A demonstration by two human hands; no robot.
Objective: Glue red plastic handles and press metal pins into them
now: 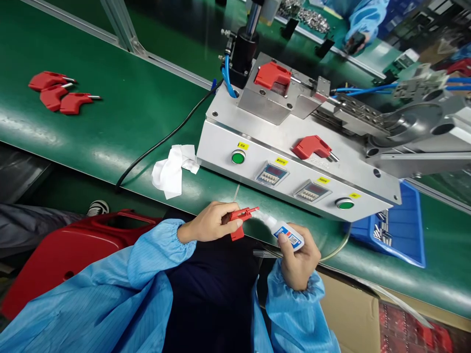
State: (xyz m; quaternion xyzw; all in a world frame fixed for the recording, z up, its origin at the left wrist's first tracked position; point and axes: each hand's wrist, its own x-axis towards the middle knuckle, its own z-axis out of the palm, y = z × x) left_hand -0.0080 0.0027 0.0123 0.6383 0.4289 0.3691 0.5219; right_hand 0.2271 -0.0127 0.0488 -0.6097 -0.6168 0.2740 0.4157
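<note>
My left hand (213,221) is closed on a red plastic part (238,232) with a slim arm pointing right. In my right hand (300,255) is a white Loctite glue bottle (289,236), tilted so its nozzle is at the tip of the red part; whether they touch I cannot tell. Just beyond my hands stands a metal press fixture (228,137) with green buttons and counters. One red part with a metal pin (312,147) lies on its top, and another red part (273,76) sits in the fixture's block.
Several red parts with pins (51,98) lie at the bench's far left. A crumpled white cloth (171,171) and a black cable (165,139) are left of the fixture. On the right, a blue bin (408,225) holds metal pins. A co-worker's sleeve (368,19) shows across the bench.
</note>
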